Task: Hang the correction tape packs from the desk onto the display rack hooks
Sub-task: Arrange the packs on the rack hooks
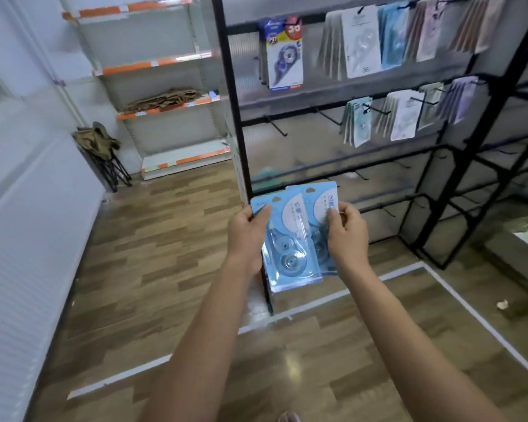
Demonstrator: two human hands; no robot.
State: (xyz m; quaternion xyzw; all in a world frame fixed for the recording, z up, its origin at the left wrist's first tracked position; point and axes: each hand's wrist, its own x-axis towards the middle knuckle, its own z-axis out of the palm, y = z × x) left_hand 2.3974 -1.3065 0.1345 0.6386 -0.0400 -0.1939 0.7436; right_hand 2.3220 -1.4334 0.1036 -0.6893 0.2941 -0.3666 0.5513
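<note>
Upright, blue packs [290, 239], hang-holes up.

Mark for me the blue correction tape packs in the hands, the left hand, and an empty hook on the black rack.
blue correction tape packs [290, 254], head view, on the front pack's clear blister.
left hand [246, 229], head view, on the back of the hand.
empty hook [276, 126], head view, mid-length of the prong on the second rail.

Orange-edged white shelving [153, 86] at 10 o'clock, cardboard [162, 100] on shelf; folded camp chair [104, 153] beside; wood-plank floor [153, 239].
</note>
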